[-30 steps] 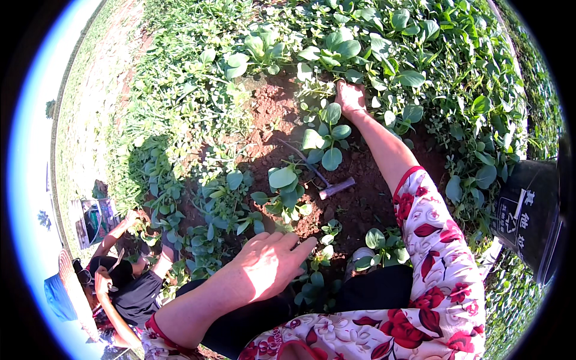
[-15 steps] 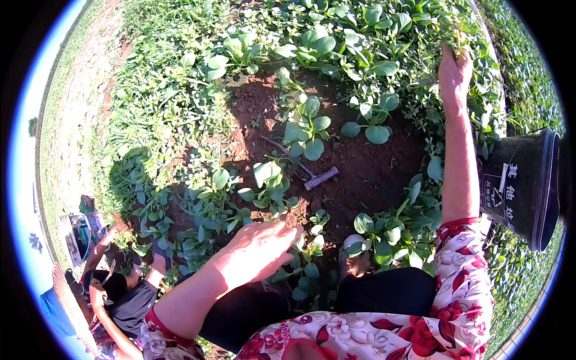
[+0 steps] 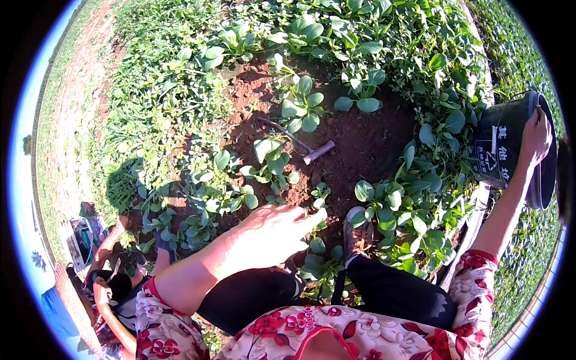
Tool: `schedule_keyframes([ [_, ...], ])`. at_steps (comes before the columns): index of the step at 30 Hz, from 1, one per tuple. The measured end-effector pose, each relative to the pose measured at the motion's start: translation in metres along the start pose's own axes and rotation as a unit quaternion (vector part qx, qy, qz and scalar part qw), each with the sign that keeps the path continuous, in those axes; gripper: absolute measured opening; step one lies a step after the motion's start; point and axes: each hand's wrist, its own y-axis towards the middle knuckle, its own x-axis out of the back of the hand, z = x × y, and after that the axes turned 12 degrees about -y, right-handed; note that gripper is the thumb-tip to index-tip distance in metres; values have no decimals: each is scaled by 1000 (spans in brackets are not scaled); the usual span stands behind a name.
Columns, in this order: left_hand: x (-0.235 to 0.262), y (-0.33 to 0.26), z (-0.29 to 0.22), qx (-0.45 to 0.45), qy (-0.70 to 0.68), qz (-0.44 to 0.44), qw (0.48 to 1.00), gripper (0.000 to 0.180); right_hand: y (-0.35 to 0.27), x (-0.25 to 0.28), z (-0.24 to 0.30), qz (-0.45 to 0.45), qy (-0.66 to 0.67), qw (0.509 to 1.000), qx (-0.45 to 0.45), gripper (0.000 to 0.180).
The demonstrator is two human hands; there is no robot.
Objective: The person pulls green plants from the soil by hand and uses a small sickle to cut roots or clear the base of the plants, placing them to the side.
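Observation:
My right hand (image 3: 536, 137) reaches out to the right, at the rim of a black bucket (image 3: 509, 129) with white markings. Its fingers bend over the rim; their ends are partly hidden, and no weeds show in them. Low over the soil in front of my knees, my left hand (image 3: 264, 237) has its fingers loosely stretched to the right, with nothing visible in it. Beyond it a small sickle (image 3: 319, 152), with a short handle and thin curved blade, lies on bare brown soil. Leafy green seedlings (image 3: 304, 107) stand around the sickle.
Dense weeds and leafy plants (image 3: 162, 78) spread ahead and to the left. My shoe (image 3: 359, 231) stands among seedlings. At lower left another person (image 3: 108, 294) crouches beside a crate (image 3: 84, 234). A pale strip (image 3: 474, 222) borders the bed on the right.
My right hand has swung from the weeds at far right, where it held a bunch of greens, to the bucket rim. Those greens no longer show. My left hand stays low; the view has shifted.

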Motion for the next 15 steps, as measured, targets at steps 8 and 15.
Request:
schedule_keyframes([
  [8,-9,-32,2,88,-16,-65,994,50,-264,122,313,113,444,720,521,21],
  [15,-12,-63,26,165,30,-177,970,49,-326,101,364,162,460,663,568,27],
])
